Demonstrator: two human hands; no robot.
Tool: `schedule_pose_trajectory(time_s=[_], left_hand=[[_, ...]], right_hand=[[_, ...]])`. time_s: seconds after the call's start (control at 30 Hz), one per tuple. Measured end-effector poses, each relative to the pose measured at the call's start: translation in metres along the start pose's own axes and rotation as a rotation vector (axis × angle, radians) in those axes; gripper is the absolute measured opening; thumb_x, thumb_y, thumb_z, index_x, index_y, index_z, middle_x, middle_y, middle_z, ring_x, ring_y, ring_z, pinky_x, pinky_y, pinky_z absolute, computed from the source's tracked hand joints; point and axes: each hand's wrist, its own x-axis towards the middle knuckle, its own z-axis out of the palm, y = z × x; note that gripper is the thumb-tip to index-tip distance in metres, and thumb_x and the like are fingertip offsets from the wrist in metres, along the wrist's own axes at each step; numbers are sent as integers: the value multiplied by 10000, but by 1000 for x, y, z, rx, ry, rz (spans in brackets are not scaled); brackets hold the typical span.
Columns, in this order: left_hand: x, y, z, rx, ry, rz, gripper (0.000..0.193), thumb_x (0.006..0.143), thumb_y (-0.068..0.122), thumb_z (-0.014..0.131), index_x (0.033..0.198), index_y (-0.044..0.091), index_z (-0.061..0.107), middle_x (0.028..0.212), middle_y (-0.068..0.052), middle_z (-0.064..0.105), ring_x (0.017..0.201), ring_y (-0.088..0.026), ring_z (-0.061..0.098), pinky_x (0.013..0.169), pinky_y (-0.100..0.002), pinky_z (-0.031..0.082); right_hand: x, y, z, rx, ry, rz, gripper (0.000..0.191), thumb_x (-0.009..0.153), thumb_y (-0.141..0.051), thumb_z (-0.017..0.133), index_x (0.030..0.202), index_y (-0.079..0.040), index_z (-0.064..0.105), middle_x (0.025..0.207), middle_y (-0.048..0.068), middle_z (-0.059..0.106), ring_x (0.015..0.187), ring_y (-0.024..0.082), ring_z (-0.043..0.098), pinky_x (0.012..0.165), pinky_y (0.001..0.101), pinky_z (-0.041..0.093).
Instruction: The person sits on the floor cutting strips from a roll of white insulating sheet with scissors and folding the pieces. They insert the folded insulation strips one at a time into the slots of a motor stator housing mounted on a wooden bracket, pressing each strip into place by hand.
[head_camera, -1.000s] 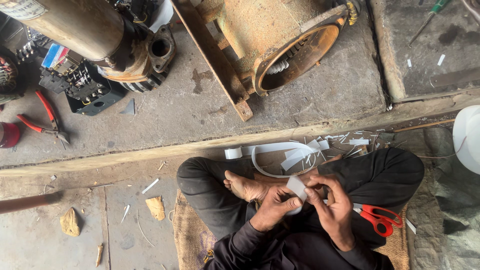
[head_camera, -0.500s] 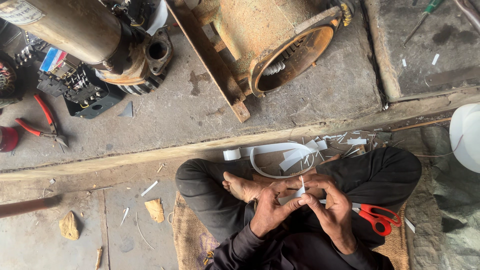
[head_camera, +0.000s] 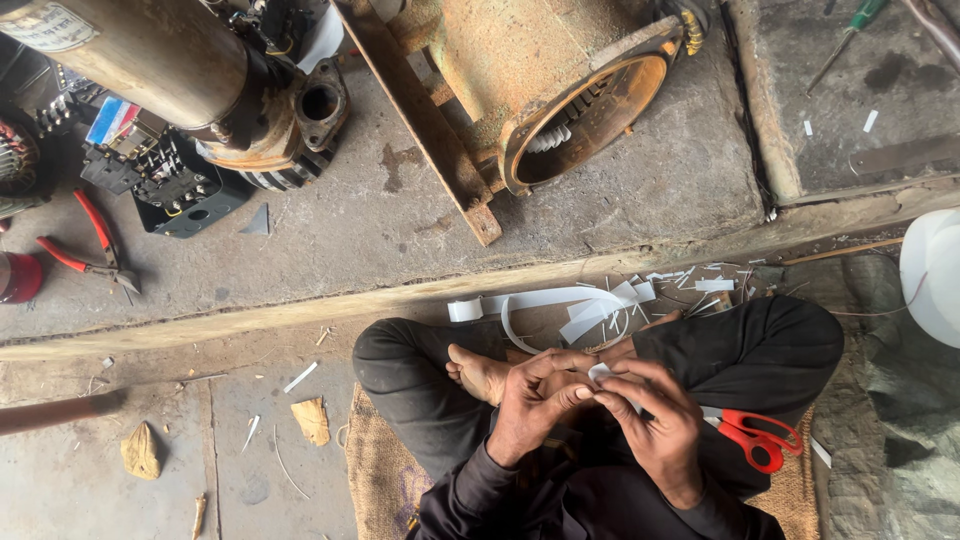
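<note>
I pinched a small white paper piece (head_camera: 600, 373) between the fingertips of my left hand (head_camera: 535, 405) and right hand (head_camera: 655, 425), over my crossed legs. Long curled white strips (head_camera: 560, 305) lay just beyond my knees. Red-handled scissors (head_camera: 755, 438) rested on my right thigh; a rusty round motor housing (head_camera: 570, 90) stood beyond on rough concrete.

Red-handled scissors (head_camera: 758, 438) lie on my right thigh. Red pliers (head_camera: 88, 250) rest on the concrete near a black terminal block (head_camera: 170, 185). A rusty motor housing (head_camera: 560, 90) stands ahead of me.
</note>
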Motion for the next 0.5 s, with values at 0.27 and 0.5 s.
schedule_pose_trajectory(time_s=[0.27,0.5], left_hand=[[0,-5,-4,-22,6,-27,269,932,182,806,1151,35,752,1094,-73,732,1023,-169,689,947,-334,555],[1,-13,-6,-14,89,-27,205,947,169,784,1100,34,757,1078,-71,736,1040,-167,688,963,-327,541]], right_hand=[[5,-11,-1,-129,-24,-92,238,805,-135,827,1026,-73,767,1066,37,736,949,194,730,787,300,580],[7,-11,-2,-72,-103,-37,263,808,-122,820,1054,-64,749,1113,67,731,1005,220,729,823,316,580]])
